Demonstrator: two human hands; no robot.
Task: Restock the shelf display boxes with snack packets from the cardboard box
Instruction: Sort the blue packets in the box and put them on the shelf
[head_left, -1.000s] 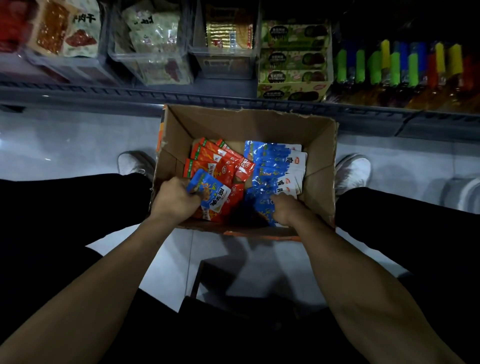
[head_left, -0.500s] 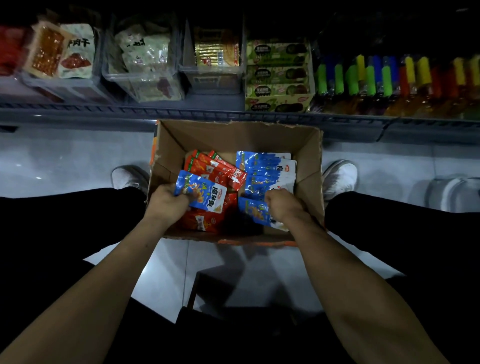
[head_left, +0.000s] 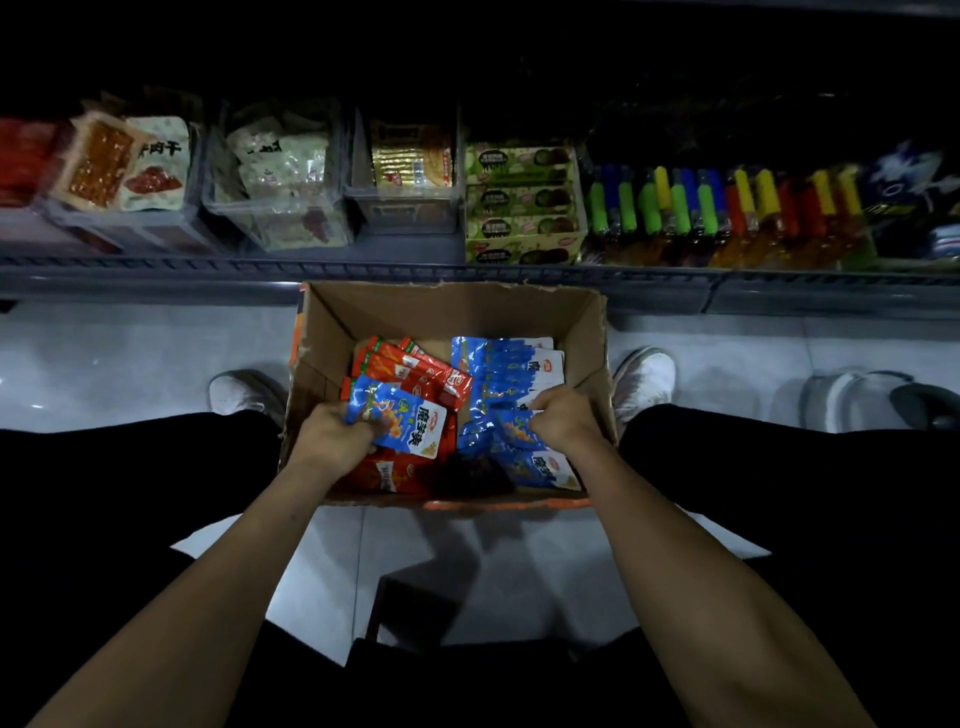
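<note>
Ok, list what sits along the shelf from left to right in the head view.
Red packets → orange and pale jerky packets → clear bin of pale green packets → gold packets → stacked green boxes → bottles with coloured caps.

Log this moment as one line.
left hand: grips blue snack packet | right hand: grips blue packets | both inside brown cardboard box

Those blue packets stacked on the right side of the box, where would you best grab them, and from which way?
Probably by their near ends, coming from above. The blue packets lie flat and overlapped in the open-topped cardboard box, whose walls block a sideways reach. The right hand already grips some there; the left hand holds one blue packet.
</note>
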